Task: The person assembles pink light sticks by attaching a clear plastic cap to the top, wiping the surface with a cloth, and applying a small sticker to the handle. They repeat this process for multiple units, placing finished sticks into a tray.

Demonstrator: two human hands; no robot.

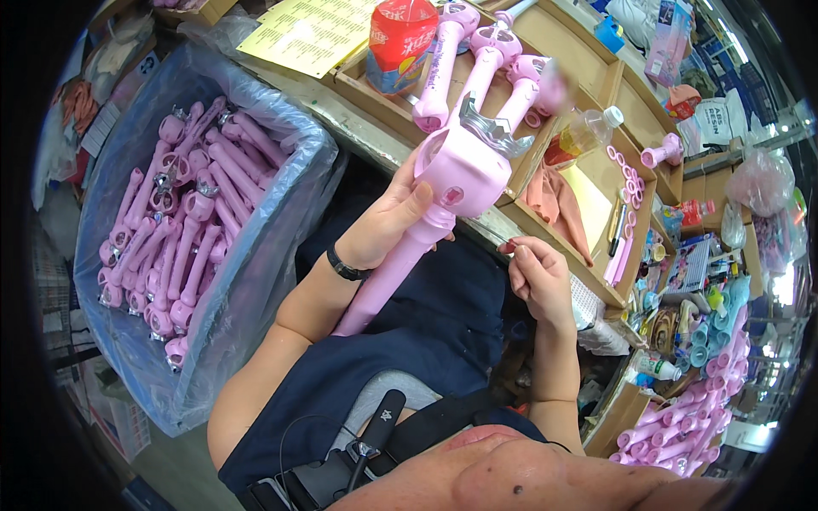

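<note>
A pink light stick with a boxy head and a silver crown-shaped top slants across my lap. My left hand is closed around it just below the head, the thumb lying along the neck. The long handle runs down over my forearm side toward my waist. At the table's edge, to the right of the head, my right hand is pinched together. A tiny dark reddish bit shows at its fingertips, too small to name. Several more pink light sticks lie on the table just beyond.
On the left stands a blue plastic-lined bin holding many pink sticks. The table carries cardboard trays, a red drink pouch, a bottle, an orange cloth, pens and pink rings. More pink sticks are piled at right.
</note>
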